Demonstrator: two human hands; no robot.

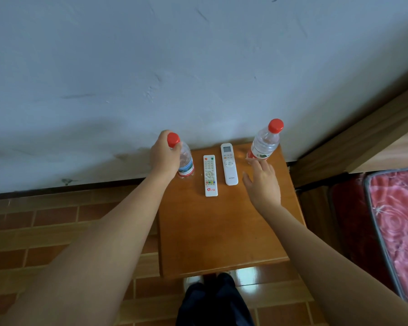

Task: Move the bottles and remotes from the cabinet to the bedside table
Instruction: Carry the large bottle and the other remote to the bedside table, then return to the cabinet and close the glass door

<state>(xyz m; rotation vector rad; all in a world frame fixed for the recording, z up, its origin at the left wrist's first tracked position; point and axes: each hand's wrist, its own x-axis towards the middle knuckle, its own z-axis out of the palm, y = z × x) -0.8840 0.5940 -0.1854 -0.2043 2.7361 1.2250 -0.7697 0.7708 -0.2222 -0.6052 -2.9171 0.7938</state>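
Two clear water bottles with red caps stand on a small brown wooden table (222,231) by the wall. My left hand (164,156) is wrapped around the left bottle (185,164) at its neck and shoulder, at the table's back left corner. The right bottle (264,143) stands at the back right. My right hand (263,184) hovers just in front of it, fingers spread, fingertips close to its base. Between the bottles lie two white remotes side by side: one with coloured buttons (210,176) and one with a small screen (229,164).
A pale wall runs right behind the table. To the right stands a wooden bed frame (363,142) with a red patterned mattress (400,220). The floor is brown tile (57,220). My dark trousers and shoes (212,300) are at the table's front edge.
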